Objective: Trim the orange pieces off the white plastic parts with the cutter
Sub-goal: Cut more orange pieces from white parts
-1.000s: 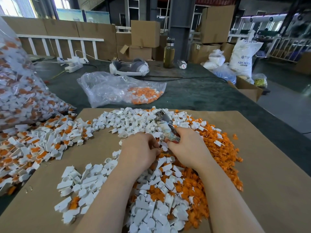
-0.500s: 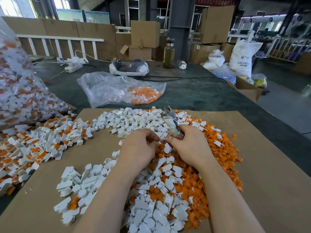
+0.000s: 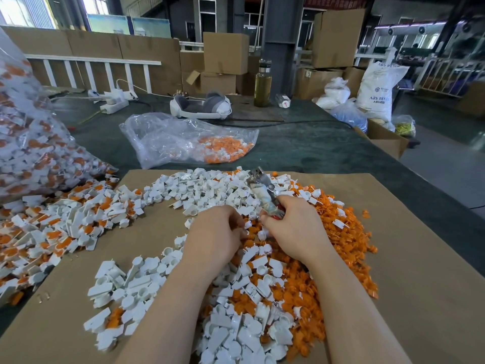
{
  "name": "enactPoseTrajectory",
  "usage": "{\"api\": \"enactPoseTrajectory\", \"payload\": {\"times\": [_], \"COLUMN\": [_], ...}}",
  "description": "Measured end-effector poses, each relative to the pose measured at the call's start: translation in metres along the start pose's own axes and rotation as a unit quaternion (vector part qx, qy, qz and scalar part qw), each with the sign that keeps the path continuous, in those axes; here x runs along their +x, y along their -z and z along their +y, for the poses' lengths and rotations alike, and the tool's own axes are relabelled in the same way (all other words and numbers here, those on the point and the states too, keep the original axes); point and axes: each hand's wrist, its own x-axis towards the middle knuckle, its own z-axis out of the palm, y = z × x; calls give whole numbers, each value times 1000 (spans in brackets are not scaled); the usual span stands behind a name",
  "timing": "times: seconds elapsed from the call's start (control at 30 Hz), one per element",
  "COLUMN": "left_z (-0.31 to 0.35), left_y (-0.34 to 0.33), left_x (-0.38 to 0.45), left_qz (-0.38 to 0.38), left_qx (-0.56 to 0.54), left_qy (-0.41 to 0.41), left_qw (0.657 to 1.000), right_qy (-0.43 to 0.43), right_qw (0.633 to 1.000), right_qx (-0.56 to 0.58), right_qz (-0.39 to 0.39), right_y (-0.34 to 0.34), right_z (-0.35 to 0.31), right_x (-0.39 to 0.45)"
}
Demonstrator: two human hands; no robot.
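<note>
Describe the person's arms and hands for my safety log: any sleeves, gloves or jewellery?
Both forearms are bare, with no sleeves in view. The left hand and right hand wear no gloves, and no rings, watch or wristband show.

I see white parts (image 3: 136, 290) and orange pieces (image 3: 338, 248) on brown cardboard (image 3: 409, 285), over a dark green table (image 3: 301, 148).

Both forearms are extended forward and angled inward, so that the hands are brought close together, knuckles up. The left hand (image 3: 214, 233) is curled, fingers tucked under. The right hand (image 3: 293, 227) is clenched, fingers wrapped tightly.
</note>
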Motion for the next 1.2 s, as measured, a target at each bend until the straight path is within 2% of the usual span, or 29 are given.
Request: {"api": "enactPoseTrajectory", "payload": {"times": [0.1,0.23,0.33,0.43,0.53,0.67,0.83,0.87,0.93,1.0,1.1,1.2], "left_z": [1,5,9,10,10,11,11,8,-1,-8,-10,-6], "left_y": [5,14,17,18,17,14,16,16,17,18,13,8], "left_x": [2,1,-2,-3,-3,-2,1,2,5,4,3,2], "left_qz": [15,0,-9,-17,-4,19,15,32,66,53,9,4], "left_qx": [-157,-382,-471,-494,-472,-412,-434,-401,-256,-117,12,87], "left_qy": [36,59,77,84,78,50,69,69,64,71,75,56], "left_qw": [987,922,879,865,878,910,898,913,962,989,997,995], "right_qy": [3,0,-2,7,18,43,44,42,32,22,18,18], "right_qw": [1000,994,983,977,974,984,987,988,988,988,988,987], "right_qx": [21,113,182,211,224,169,149,146,145,147,147,148], "right_qz": [2,6,6,13,20,30,30,30,32,35,42,54], "right_y": [1,3,5,5,4,3,2,2,1,1,1,-1], "right_z": [-1,-2,-5,-5,-6,-10,-12,-12,-11,-9,-7,-6], "right_x": [-1,-1,-3,-3,-4,-5,-3,-3,-3,-3,-2,-2]}}
